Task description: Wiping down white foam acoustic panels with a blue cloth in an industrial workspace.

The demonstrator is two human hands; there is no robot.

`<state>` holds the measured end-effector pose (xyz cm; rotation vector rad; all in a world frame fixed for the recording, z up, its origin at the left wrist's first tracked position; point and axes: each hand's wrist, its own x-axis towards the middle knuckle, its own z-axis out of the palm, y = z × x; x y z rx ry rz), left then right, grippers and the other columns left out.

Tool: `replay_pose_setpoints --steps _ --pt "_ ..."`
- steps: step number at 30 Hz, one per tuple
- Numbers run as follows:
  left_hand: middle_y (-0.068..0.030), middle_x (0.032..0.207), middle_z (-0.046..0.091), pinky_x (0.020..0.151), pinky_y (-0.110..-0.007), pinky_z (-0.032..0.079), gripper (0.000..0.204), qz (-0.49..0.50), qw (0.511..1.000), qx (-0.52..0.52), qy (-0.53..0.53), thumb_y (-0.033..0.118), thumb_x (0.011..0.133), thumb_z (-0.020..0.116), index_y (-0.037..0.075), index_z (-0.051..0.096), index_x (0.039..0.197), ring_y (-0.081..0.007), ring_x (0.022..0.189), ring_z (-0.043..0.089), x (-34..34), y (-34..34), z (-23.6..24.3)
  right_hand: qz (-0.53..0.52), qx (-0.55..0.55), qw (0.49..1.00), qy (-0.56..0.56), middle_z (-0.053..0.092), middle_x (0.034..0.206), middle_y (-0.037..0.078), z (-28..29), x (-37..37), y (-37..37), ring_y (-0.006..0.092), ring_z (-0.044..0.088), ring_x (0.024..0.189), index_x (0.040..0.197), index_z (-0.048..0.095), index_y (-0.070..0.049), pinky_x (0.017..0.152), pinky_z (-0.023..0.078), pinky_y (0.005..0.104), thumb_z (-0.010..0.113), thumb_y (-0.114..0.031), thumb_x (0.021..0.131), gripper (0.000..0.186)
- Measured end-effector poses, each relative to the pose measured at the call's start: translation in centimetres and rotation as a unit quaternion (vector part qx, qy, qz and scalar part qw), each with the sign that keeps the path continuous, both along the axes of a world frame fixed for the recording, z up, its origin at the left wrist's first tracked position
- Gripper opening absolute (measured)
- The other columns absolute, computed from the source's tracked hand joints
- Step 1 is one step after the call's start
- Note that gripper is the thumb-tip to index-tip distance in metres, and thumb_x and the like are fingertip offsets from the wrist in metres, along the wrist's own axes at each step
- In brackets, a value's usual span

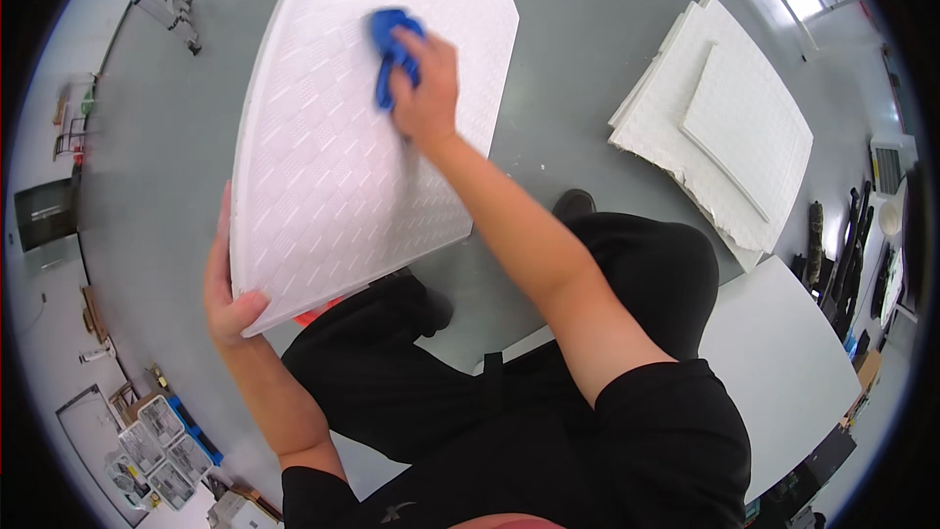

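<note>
A large white panel with a raised woven-look pattern stands tilted in front of me, its upper end cut off by the picture's edge. My left hand grips its lower left corner, thumb on the patterned face and fingers behind the edge. Bunched in my right hand is a blue cloth, pressed against the upper part of the panel's face. The fingers are closed round the cloth and slightly blurred.
Several white panels lie stacked on the grey floor to the right, the lower ones with ragged edges. A white surface lies beside me at the lower right. Clear plastic bins sit at the far lower left. A red thing shows beneath the panel.
</note>
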<state>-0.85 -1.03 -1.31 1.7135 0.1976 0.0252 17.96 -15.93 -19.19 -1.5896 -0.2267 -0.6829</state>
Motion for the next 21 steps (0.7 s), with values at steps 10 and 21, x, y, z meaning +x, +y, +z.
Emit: replay_pose_setpoints --steps 10,21 --pt "-0.0275 0.141 0.031 0.107 -0.043 0.025 0.111 0.114 0.993 0.018 -0.02 0.028 0.051 0.072 -0.009 0.02 0.142 -0.0371 0.13 0.035 -3.9 3.8 -1.7 -0.056 -0.079 0.896 0.434 0.06 0.109 0.026 -23.4 9.2 -3.3 0.0399 0.056 0.104 0.11 0.06 0.003 0.091 0.043 0.0433 0.052 -0.027 0.084 0.041" --pt "-0.0288 0.141 0.031 0.106 -0.041 0.026 0.114 0.114 0.993 0.035 -0.014 0.029 0.049 0.073 -0.01 0.019 0.142 -0.0378 0.13 0.035 -5.4 5.1 -1.3 -0.052 -0.095 0.959 0.263 0.062 0.103 0.024 -15.0 20.3 -3.0 0.0405 0.058 0.096 0.108 0.061 0.001 0.085 0.044 0.0427 0.054 -0.022 0.085 0.033"
